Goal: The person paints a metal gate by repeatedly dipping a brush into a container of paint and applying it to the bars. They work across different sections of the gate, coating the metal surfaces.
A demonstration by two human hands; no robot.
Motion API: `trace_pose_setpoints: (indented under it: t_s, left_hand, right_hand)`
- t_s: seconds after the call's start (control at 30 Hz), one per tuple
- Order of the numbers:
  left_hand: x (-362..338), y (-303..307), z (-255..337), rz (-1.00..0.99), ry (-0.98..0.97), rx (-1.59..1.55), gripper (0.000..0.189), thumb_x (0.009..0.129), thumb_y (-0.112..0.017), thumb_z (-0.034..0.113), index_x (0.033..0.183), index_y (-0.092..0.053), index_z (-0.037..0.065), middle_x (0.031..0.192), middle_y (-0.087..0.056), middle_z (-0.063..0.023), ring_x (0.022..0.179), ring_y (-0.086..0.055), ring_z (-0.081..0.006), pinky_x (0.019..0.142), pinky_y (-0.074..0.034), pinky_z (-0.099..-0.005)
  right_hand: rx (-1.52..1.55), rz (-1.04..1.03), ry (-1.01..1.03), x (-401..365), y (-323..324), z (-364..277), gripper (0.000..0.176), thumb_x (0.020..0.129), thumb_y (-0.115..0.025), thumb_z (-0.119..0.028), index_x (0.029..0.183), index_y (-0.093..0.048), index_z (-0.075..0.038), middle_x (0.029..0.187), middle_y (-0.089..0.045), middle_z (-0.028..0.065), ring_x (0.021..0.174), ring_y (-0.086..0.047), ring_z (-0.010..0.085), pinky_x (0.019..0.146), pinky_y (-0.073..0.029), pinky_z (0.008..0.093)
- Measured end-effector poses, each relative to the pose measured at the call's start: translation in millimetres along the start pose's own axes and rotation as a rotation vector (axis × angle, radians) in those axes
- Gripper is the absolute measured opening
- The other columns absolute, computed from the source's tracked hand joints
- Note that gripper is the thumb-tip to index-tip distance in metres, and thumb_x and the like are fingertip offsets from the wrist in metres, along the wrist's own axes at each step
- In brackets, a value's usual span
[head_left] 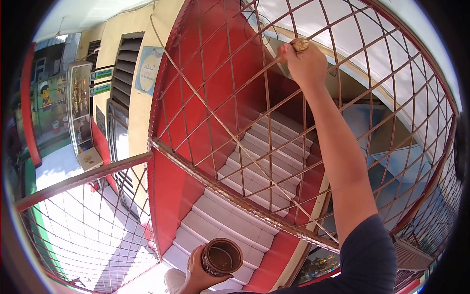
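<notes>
Overhead, one right hand (306, 63) closed round one brush (299, 45) against one grille (221, 188); one left hand (196, 270) clasping one tin (223, 256).

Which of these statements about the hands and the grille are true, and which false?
1. The left hand holds a round can. True.
2. The can has a lid on. False: it is open, with brown liquid inside.
3. The right hand is raised to the metal grille, gripping what looks like a brush. True.
4. The staircase beyond the grille has green steps. False: the steps are pale, between red walls.
5. Both hands grip the grille. False: neither does.
</notes>
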State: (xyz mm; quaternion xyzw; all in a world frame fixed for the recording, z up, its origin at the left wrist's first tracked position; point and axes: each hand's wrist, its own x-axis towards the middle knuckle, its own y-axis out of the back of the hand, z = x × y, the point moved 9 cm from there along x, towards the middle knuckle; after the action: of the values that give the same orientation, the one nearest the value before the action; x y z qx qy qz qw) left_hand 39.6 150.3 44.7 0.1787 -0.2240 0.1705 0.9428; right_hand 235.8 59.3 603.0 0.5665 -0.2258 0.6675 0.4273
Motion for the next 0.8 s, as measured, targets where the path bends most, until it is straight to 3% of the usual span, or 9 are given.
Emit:
trace_pose_setpoints:
  t_s: [0.03,0.1,0.2,0.23,0.3,0.37,0.43,0.67,0.8]
  left_hand:
    - [-1,1,0,0.002,0.008,-0.011,0.125,0.046,-0.098,0.050,0.144,-0.034,0.005,0.133,-0.051,-0.0177,0.125,-0.050,-0.0372,0.104,-0.040,-0.0507]
    - [-2,1,-1,-0.007,0.023,-0.013,0.124,0.048,-0.097,0.051,0.144,-0.034,0.005,0.133,-0.050,-0.0179,0.126,-0.049,-0.0380,0.105,-0.039,-0.0516]
    - [-3,-4,-2,-0.031,0.028,0.009,0.126,0.046,-0.098,0.051,0.144,-0.033,0.005,0.134,-0.049,-0.0178,0.127,-0.049,-0.0371,0.106,-0.038,-0.0505]
    - [-4,-6,-5,-0.032,0.022,0.015,0.128,0.045,-0.098,0.050,0.145,-0.031,0.004,0.134,-0.049,-0.0178,0.128,-0.049,-0.0362,0.107,-0.039,-0.0494]
    - [0,-8,-8,-0.020,0.015,-0.011,0.131,0.044,-0.099,0.048,0.145,-0.030,0.004,0.135,-0.048,-0.0176,0.129,-0.050,-0.0351,0.108,-0.039,-0.0482]
    - [-2,-7,-4,-0.018,0.034,-0.083,0.131,0.044,-0.099,0.048,0.146,-0.029,0.003,0.135,-0.048,-0.0174,0.129,-0.049,-0.0347,0.108,-0.039,-0.0481]
    - [0,-8,-3,-0.058,0.030,-0.042,0.133,0.043,-0.100,0.047,0.146,-0.029,0.002,0.136,-0.047,-0.0173,0.129,-0.049,-0.0342,0.108,-0.038,-0.0478]
    - [0,-18,-10,-0.029,0.022,0.012,0.132,0.043,-0.099,0.047,0.146,-0.029,0.003,0.136,-0.048,-0.0164,0.129,-0.049,-0.0341,0.109,-0.038,-0.0480]
    - [2,-24,-8,-0.044,0.031,-0.001,0.131,0.043,-0.099,0.048,0.145,-0.031,0.003,0.136,-0.048,-0.0171,0.128,-0.049,-0.0351,0.109,-0.038,-0.0486]
  right_hand:
    - [-0.055,0.194,0.151,6,27,-9,0.017,0.092,-0.065,-0.024,0.082,-0.069,-0.011,0.078,-0.068,0.0056,0.075,-0.068,0.0286,0.064,-0.053,0.0394]
    - [-0.187,0.229,0.287,-7,33,-30,0.008,0.089,-0.066,-0.020,0.085,-0.067,-0.013,0.084,-0.069,0.0033,0.077,-0.069,0.0254,0.065,-0.055,0.0369]
    - [-0.114,-0.081,0.689,-64,-20,-66,0.011,0.084,-0.069,-0.018,0.093,-0.064,-0.015,0.103,-0.068,-0.0004,0.083,-0.070,0.0228,0.065,-0.057,0.0355]
    - [0.012,-0.145,0.708,-79,-26,-75,0.008,0.086,-0.070,-0.018,0.093,-0.066,-0.015,0.100,-0.070,0.0006,0.081,-0.071,0.0234,0.065,-0.057,0.0355]
    - [0.225,-0.220,0.409,-74,-12,-62,0.008,0.088,-0.072,-0.021,0.093,-0.070,-0.014,0.094,-0.072,0.0028,0.080,-0.071,0.0267,0.066,-0.056,0.0358]
    - [0.298,0.029,0.260,-45,25,-33,0.014,0.088,-0.075,-0.024,0.094,-0.074,-0.012,0.087,-0.073,0.0045,0.077,-0.071,0.0275,0.067,-0.055,0.0343]
    - [0.283,-0.049,-0.057,-12,46,15,0.018,0.089,-0.074,-0.023,0.098,-0.075,-0.007,0.087,-0.075,0.0074,0.076,-0.071,0.0192,0.068,-0.054,0.0302]
    - [0.323,-0.325,0.051,43,42,77,0.023,0.090,-0.072,-0.025,0.100,-0.074,-0.004,0.080,-0.073,0.0058,0.068,-0.063,0.0154,0.064,-0.049,0.0299]
    - [0.104,-0.363,0.228,38,52,20,0.021,0.088,-0.075,-0.025,0.098,-0.074,-0.008,0.081,-0.072,0.0093,0.072,-0.065,0.0227,0.069,-0.050,0.0324]
